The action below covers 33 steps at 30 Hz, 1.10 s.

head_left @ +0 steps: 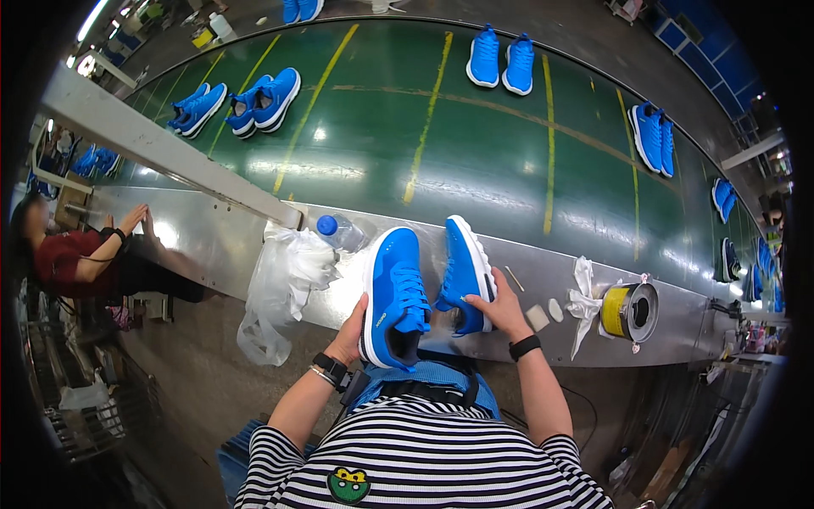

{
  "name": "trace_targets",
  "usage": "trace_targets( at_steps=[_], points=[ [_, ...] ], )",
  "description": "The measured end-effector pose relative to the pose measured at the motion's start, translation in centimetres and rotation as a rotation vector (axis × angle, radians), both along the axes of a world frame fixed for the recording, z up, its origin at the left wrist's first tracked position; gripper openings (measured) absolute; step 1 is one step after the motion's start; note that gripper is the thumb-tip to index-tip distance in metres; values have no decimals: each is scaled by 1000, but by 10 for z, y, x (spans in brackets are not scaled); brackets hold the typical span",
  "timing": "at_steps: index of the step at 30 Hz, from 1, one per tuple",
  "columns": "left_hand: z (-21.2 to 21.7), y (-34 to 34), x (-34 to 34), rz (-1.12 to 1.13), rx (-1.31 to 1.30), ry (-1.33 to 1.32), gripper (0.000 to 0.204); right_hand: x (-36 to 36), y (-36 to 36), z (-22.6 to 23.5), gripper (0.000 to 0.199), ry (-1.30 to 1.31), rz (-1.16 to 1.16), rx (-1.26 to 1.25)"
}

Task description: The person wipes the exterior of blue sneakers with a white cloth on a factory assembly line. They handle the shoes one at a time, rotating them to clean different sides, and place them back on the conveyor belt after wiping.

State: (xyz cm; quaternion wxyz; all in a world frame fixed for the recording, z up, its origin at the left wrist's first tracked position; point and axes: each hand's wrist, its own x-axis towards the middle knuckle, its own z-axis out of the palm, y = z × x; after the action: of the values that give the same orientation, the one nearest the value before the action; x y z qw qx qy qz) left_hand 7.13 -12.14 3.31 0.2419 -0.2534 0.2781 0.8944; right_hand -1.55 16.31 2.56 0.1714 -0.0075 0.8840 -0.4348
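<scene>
Two blue sneakers with white soles are held up in front of me, over the metal ledge (pixel 543 254). My left hand (pixel 348 333) grips the left sneaker (pixel 397 288) by its heel side; its laces and upper face up. In my right hand (pixel 500 305) is the right sneaker (pixel 465 270), tilted so that the outer side of its white sole shows. Its toe points away from me, and the fingers of that hand are partly hidden behind it. A small gap separates the two sneakers.
Beyond the ledge runs a green conveyor belt (pixel 365 161) with yellow lines, carrying several blue sneaker pairs (pixel 500 64). On the ledge lie a plastic bag (pixel 288 271), a blue-capped bottle (pixel 339 231), crumpled tissue (pixel 583 301) and a yellow-banded can (pixel 626 312). A co-worker (pixel 80 254) is at left.
</scene>
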Motion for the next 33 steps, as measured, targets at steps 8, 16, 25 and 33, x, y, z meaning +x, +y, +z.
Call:
trace_targets(
  at_steps=[8,16,25,33],
  points=[
    [0,-4,-13,-24,220,9,71,1,-12,12,64,-421,-249,-770],
    [29,20,-54,94,529,49,49,0,-50,51,60,-690,-565,-1546],
    [7,19,-58,-15,522,68,83,23,-52,48,63,-808,-501,-1920],
    [40,22,-37,4,682,14,67,43,-52,43,68,-766,-476,-1943]
  ],
)
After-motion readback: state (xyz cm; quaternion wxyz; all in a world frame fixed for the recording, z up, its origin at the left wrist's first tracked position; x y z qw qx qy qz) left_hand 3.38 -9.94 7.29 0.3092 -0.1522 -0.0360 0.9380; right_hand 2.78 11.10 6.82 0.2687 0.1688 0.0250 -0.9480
